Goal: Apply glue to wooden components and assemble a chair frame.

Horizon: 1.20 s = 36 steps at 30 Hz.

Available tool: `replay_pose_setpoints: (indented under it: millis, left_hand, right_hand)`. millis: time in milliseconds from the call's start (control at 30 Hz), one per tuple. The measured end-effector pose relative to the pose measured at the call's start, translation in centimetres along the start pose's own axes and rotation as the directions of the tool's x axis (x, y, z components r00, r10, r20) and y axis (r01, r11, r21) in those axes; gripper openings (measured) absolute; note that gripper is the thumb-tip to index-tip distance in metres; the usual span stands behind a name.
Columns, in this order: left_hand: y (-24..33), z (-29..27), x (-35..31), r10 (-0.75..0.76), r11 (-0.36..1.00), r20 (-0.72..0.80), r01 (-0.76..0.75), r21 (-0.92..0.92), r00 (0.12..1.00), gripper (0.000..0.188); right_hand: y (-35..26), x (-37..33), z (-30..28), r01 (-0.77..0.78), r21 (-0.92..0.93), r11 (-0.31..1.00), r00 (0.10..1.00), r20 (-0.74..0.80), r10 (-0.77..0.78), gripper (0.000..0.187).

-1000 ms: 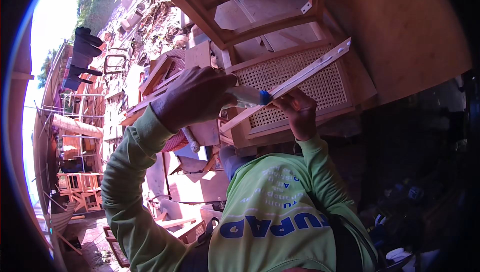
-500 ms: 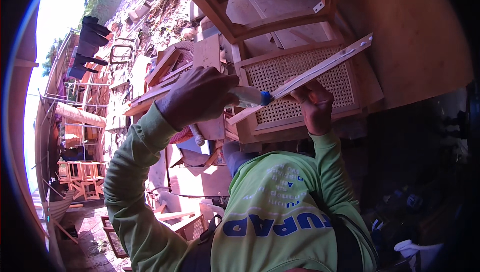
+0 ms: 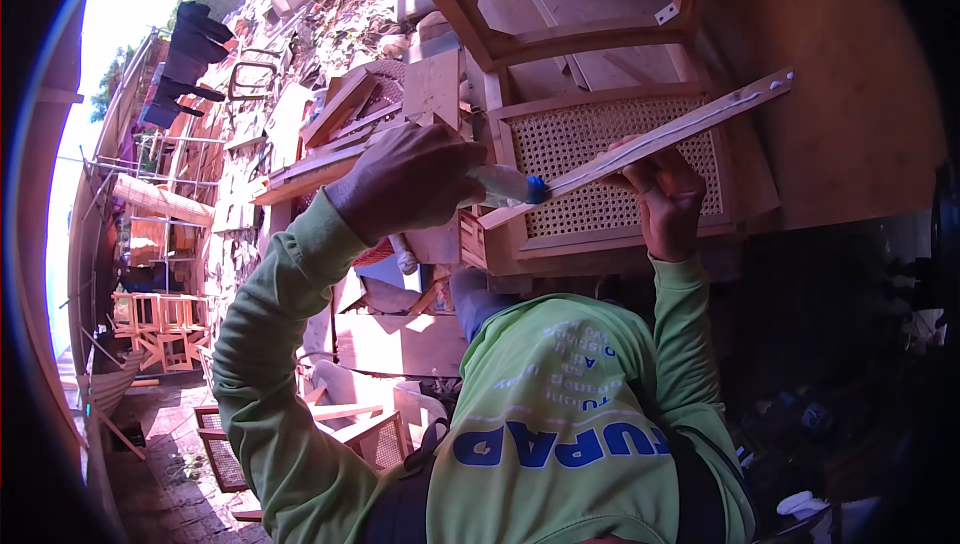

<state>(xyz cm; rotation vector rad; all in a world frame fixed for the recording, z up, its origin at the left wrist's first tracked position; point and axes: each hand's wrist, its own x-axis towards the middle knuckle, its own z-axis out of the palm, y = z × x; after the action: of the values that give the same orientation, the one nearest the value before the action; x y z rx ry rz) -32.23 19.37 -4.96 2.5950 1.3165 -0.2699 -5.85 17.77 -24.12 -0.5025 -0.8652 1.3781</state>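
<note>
My left hand [image 3: 415, 179] is wrapped around a translucent squeeze bottle [image 3: 500, 184] with a blue cap. The bottle is tipped sideways, and its cap end meets a narrow wooden strip [image 3: 690, 129] near the strip's lower left end. A white bead of what looks like glue runs along the strip's upper face towards its far right end. From beneath, my right hand [image 3: 668, 199] grips the strip around its middle, fingers closed. The strip slants above a wooden chair seat with a woven cane panel [image 3: 560, 139].
Behind the cane seat rises the chair's wooden back frame [image 3: 590, 44]. A large brown board [image 3: 830, 94] stands at the right. Wooden pieces [image 3: 320, 169] are piled at the left, and more chair frames [image 3: 165, 329] stand farther off. Another cane-panelled frame [image 3: 220, 449] lies low at the left.
Both hands, the bottle and the strip sit farther right in the picture, as the view has shifted too. The bottle's cap end is slightly closer to the strip's lower left end.
</note>
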Motion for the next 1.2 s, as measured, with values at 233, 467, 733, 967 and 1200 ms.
replay_pose_setpoints:
  millis: [233, 467, 733, 967, 1200]
  left_hand:
    - [-0.5, 0.6, -0.5, -0.004, 1.000, -0.027, 0.004, -0.005, 1.000, 0.028]
    - [-1.9, 1.7, -0.9, -0.012, 1.000, -0.023, 0.012, 0.009, 1.000, 0.029]
    - [-2.3, 1.9, -1.4, -0.088, 0.996, 0.042, 0.089, -0.018, 0.995, 0.029]
    - [-2.9, 2.1, -1.9, -0.093, 0.995, 0.049, 0.094, -0.026, 0.994, 0.028]
    - [-2.9, 2.1, -2.2, -0.104, 0.994, 0.104, 0.105, -0.010, 0.989, 0.027]
  right_hand:
    - [-0.3, 0.5, 0.1, 0.030, -0.011, 0.999, 0.999, -0.026, -0.030, 0.025]
    - [0.0, 0.8, -0.9, 0.045, 0.010, 0.999, 0.999, -0.029, -0.045, 0.027]
    - [-0.8, 1.2, -1.4, 0.064, -0.013, 0.998, 0.997, -0.043, -0.064, 0.026]
    - [-1.5, 1.5, -2.2, 0.077, -0.045, 0.996, 0.996, -0.034, -0.079, 0.028]
    - [-1.6, 1.5, -3.0, 0.064, -0.041, 0.997, 0.997, -0.036, -0.065, 0.029]
